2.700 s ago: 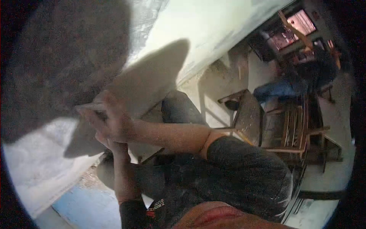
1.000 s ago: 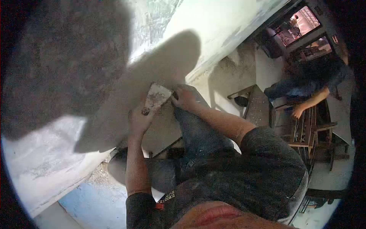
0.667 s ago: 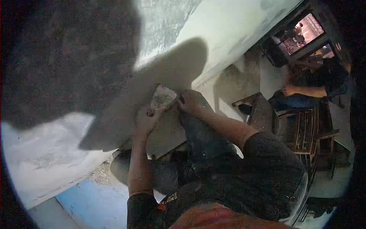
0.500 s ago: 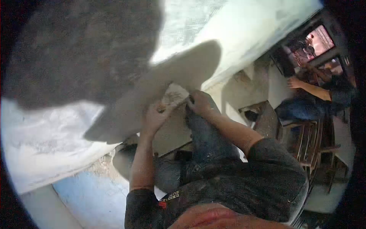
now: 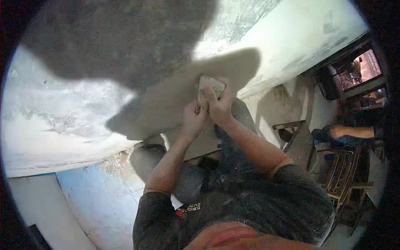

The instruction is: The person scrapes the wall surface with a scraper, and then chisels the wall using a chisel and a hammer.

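A small pale flat block (image 5: 213,83) with dark, worn edges is between my hands, in front of a large white surface (image 5: 83,98). My right hand (image 5: 221,105) is closed round its right side, the thumb lying across its face. Lower left, my left hand (image 5: 194,118) has curled fingers reaching the block's lower end; part of its grip is hidden. Both hands are close together. The block's exact kind does not show. Broad grey shadows cover the surface behind the hands.
My legs (image 5: 239,154) are below my hands. At right stand a wooden slatted chair (image 5: 339,166) and a lit screen-like panel (image 5: 364,68). Another person's forearm (image 5: 356,132) shows at the far right. A blue painted area (image 5: 98,196) lies at lower left.
In the view, both hands and the block have shifted up and right. My right hand has moved from the block's end onto its face. The other person's arm appears lower.
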The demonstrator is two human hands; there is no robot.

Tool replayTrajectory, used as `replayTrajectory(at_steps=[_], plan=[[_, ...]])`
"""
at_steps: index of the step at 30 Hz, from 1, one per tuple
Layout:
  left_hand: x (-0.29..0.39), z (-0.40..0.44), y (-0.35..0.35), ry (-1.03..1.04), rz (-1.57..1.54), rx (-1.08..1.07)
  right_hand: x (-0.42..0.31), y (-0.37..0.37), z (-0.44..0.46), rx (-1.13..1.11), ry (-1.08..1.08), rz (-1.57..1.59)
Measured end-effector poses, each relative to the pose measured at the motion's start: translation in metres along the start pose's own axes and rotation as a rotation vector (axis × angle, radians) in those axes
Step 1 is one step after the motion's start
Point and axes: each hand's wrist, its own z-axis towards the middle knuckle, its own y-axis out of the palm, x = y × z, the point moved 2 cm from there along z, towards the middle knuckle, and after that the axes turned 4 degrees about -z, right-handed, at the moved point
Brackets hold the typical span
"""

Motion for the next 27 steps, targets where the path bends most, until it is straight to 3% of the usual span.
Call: replayTrajectory(at_steps=[3,6,9,11,13,15,18,20,24,27], plan=[[0.016,-0.010,-0.001,0.140,-0.028,0.053,-0.026,0.015,0.014,-0.021,0.308,0.366],[0.022,-0.019,0.005,0.020,-0.447,-0.056,-0.037,0.020,0.031,-0.063,0.067,0.286],[-0.020,-0.011,0.004,-0.116,-0.458,-0.114,-0.023,0.030,0.023,0.027,-0.055,-0.013],[-0.023,-0.009,0.007,-0.074,-0.436,-0.061,-0.006,0.029,0.018,0.050,-0.095,-0.183],[-0.025,-0.007,0.008,-0.051,-0.381,-0.041,0.001,0.029,0.016,0.068,-0.055,-0.099],[-0.032,-0.006,-0.001,-0.059,-0.286,-0.065,-0.024,0.042,0.012,0.088,0.086,0.234],[-0.027,-0.005,-0.017,0.003,-0.013,-0.096,-0.001,0.042,0.010,0.245,-0.148,-0.134],[-0.034,-0.001,-0.025,0.003,-0.026,-0.100,0.005,0.048,0.009,0.155,-0.158,-0.019],[-0.030,-0.002,-0.022,0.053,0.039,-0.003,-0.019,0.048,0.008,0.072,0.156,0.166],[-0.043,0.001,-0.027,0.028,0.004,-0.058,0.008,0.057,0.004,0.091,0.170,0.332]])
